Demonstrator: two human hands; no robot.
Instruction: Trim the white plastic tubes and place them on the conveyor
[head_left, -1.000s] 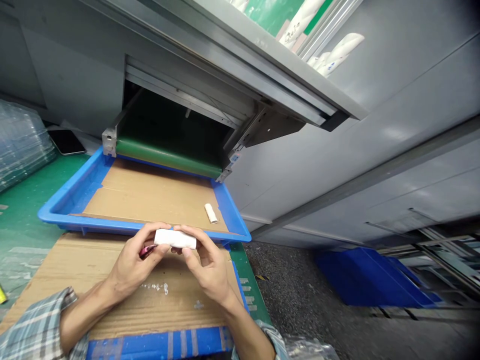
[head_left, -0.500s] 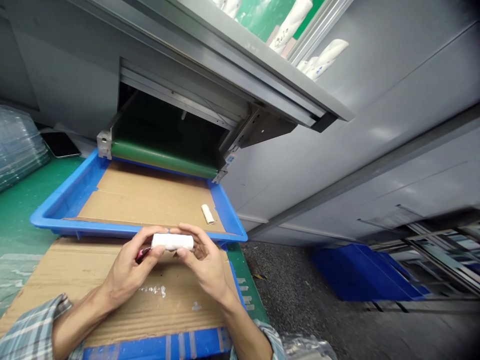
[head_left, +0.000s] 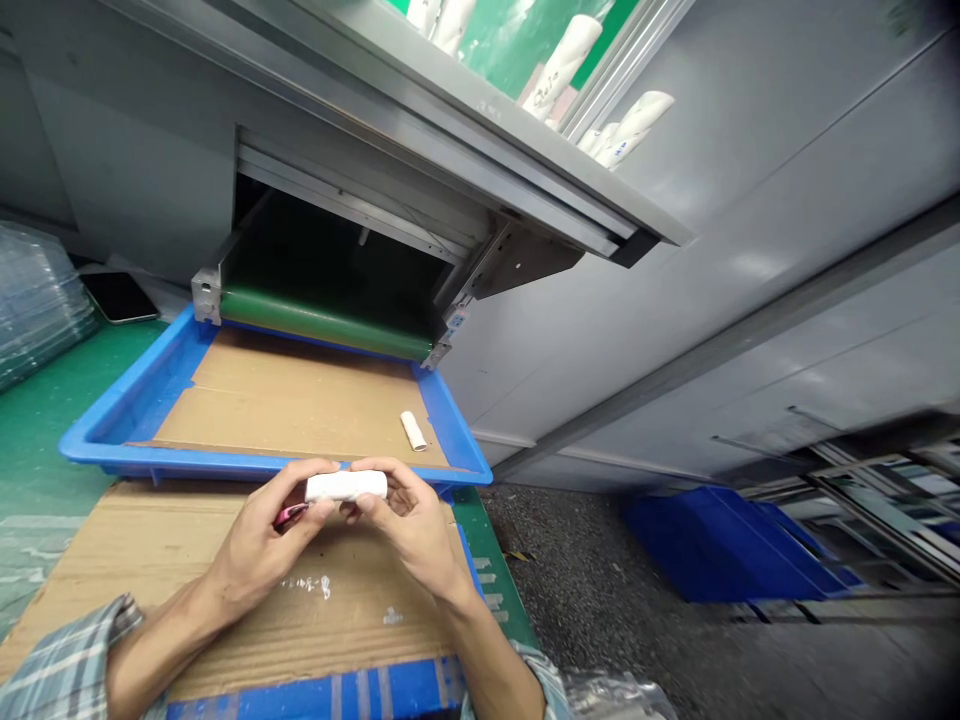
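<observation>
Above the near cardboard, a short white cylinder [head_left: 346,486] lies crosswise between my two hands. My left hand [head_left: 255,545] is closed on its left end, thumb in front and fingers behind. A small pink-and-dark object [head_left: 289,514] sticks out of the same palm; most of it is hidden, so its kind does not show. The right end is gripped by the thumb and curled fingers of my right hand [head_left: 416,530]. Just beyond, a similar white cylinder [head_left: 412,431] rests in the blue tray [head_left: 469,425], near its right wall.
A green conveyor belt [head_left: 330,322] ends over the tray's far side, with a small white piece [head_left: 364,236] on it. Cardboard [head_left: 292,640] with white writing covers the near table. A phone [head_left: 120,296] and stacked clear plastic [head_left: 41,300] stand left. White tubes [head_left: 562,65] lie on the ledge above.
The white cylinder has turned slightly between my fingers. More of the pink object shows in my left hand. The view has shifted a little; both hands stay in nearly the same place.
</observation>
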